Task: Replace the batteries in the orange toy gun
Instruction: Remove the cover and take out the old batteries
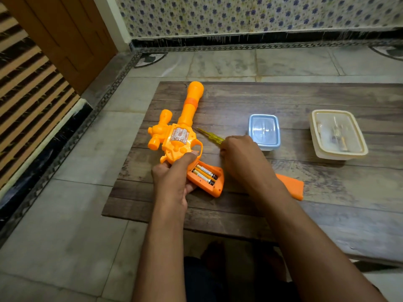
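Note:
The orange toy gun (pixel 183 127) lies on a low wooden table (pixel 305 99), its barrel pointing away from me. The battery compartment in its grip is open, with two batteries (pixel 204 174) side by side inside. My left hand (pixel 174 177) grips the gun around the grip, the thumb near the trigger guard. My right hand (pixel 239 155) holds a yellow screwdriver (pixel 210 135) whose translucent shaft sticks out to the upper left, blurred. An orange battery cover (pixel 292 186) lies on the table, partly hidden behind my right forearm.
A small blue lidded plastic box (pixel 264 130) stands right of the gun. A cream lidded box (pixel 339 134) with dim items inside sits further right. The table stands on a tiled floor (pixel 65 225); a wooden door and patterned wall lie beyond. My feet show below the table's near edge.

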Demonstrator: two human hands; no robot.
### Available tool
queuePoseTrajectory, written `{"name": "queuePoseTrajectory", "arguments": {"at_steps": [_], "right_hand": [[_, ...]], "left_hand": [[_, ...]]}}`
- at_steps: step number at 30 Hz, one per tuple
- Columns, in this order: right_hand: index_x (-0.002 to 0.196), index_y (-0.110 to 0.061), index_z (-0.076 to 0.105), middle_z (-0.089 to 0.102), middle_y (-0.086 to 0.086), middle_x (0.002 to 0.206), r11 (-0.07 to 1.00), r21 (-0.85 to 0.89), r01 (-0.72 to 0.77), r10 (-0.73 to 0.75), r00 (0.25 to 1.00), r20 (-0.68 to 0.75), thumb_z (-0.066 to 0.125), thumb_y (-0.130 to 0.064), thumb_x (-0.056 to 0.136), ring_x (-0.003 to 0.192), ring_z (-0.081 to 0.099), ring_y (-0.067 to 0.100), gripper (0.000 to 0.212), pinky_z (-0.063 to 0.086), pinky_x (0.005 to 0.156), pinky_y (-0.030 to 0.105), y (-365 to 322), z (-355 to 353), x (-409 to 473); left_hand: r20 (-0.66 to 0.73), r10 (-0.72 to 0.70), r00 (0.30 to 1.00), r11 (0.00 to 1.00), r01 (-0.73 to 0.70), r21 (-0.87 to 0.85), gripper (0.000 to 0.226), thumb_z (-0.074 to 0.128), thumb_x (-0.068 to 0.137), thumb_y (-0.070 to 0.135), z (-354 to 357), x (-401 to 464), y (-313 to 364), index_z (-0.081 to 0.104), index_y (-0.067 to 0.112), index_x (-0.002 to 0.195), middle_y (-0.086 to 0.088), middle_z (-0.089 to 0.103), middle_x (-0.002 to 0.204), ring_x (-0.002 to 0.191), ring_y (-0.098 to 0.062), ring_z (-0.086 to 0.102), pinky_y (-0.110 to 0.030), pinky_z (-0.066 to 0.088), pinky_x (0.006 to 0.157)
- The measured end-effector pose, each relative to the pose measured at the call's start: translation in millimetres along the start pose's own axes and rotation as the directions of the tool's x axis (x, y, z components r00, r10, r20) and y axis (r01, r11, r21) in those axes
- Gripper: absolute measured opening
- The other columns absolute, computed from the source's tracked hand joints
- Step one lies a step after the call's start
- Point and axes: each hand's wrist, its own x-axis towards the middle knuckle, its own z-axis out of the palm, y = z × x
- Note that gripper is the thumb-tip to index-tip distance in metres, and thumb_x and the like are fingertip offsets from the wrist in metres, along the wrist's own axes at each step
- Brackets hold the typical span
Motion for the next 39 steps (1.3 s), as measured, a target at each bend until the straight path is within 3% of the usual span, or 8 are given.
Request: {"name": "queuePoseTrajectory", "arguments": {"at_steps": [3,7,11,14,18,22,27,39], "right_hand": [[0.078,-0.015,0.049,0.062,0.018,0.095,1.0,0.005,0.005,-0.004,0.999,-0.047,0.053,-0.001,0.088,0.088,0.06,0.039,0.018,0.032,0.064,0.035,-4,-4,-10],[0.091,-0.008,0.057,0.063,0.017,0.09,0.997,0.076,-0.008,0.018,0.992,-0.126,0.052,0.005,0.088,0.082,0.058,0.038,0.014,0.03,0.061,0.035,-5,-10,-19],[0.087,-0.007,0.056,0.064,0.013,0.076,0.976,0.208,0.068,0.007,0.941,-0.339,0.061,0.01,0.086,0.069,0.06,0.033,0.017,0.049,0.056,0.042,-4,-17,-36],[0.091,-0.007,0.061,0.067,0.007,0.081,0.949,0.267,0.167,-0.023,0.882,-0.47,0.071,0.003,0.087,0.07,0.063,0.025,0.015,0.055,0.061,0.044,1,-25,-50],[0.103,-0.004,0.066,0.07,0.006,0.094,0.927,0.254,0.277,-0.09,0.82,-0.566,0.073,0.001,0.089,0.08,0.067,0.019,0.017,0.055,0.07,0.029,3,-30,-55],[0.11,-0.002,0.068,0.071,0.011,0.098,0.933,0.202,0.296,-0.129,0.803,-0.581,0.073,0.001,0.089,0.081,0.068,0.021,0.022,0.044,0.075,0.017,3,-24,-50],[0.117,-0.001,0.067,0.07,0.013,0.105,0.921,0.158,0.355,-0.202,0.786,-0.584,0.066,-0.004,0.096,0.092,0.069,0.026,0.021,0.058,0.076,0.033,1,-22,-44],[0.137,-0.013,0.056,0.072,0.008,0.093,0.92,0.246,0.305,-0.145,0.849,-0.508,0.074,-0.005,0.09,0.08,0.069,0.024,0.051,0.06,0.066,0.043,5,-13,-33]], "left_hand": [[0.0,-0.006,1.0,1.0,0.006,-0.001,0.028,0.089,0.079,0.012,-1,0,1,0.072,0.015,0.1,-0.014,0.081,0.101,0.092,-0.031,0.08,-0.05,0.065,0.075],[-0.004,-0.009,1.0,1.0,0.009,-0.009,0.026,0.088,0.08,0.012,-2,1,2,0.071,0.015,0.1,-0.014,0.081,0.1,0.091,-0.031,0.08,-0.047,0.065,0.074],[-0.001,-0.015,1.0,1.0,0.015,-0.001,0.028,0.088,0.08,0.012,-1,1,3,0.07,0.014,0.102,-0.012,0.08,0.096,0.088,-0.029,0.08,-0.047,0.066,0.072],[0.008,-0.017,1.0,1.0,0.017,0.004,0.036,0.088,0.08,0.013,-1,2,3,0.07,0.013,0.111,-0.015,0.081,0.103,0.091,-0.031,0.081,-0.052,0.066,0.077],[-0.003,-0.006,1.0,1.0,0.006,0.025,0.029,0.085,0.083,0.013,0,2,2,0.071,0.016,0.108,-0.015,0.081,0.101,0.09,-0.03,0.081,-0.05,0.066,0.078],[-0.018,-0.001,1.0,0.999,0.001,0.034,0.027,0.086,0.083,0.015,1,1,2,0.07,0.018,0.104,-0.011,0.08,0.1,0.089,-0.028,0.08,-0.045,0.065,0.074],[-0.02,-0.001,1.0,0.999,0.001,0.034,0.027,0.087,0.082,0.016,2,0,4,0.069,0.019,0.101,-0.009,0.079,0.099,0.089,-0.027,0.079,-0.042,0.065,0.069],[0.0,-0.004,1.0,1.0,0.004,0.012,0.03,0.086,0.082,0.013,2,1,2,0.071,0.017,0.108,-0.013,0.081,0.103,0.093,-0.031,0.08,-0.053,0.065,0.08]]}}
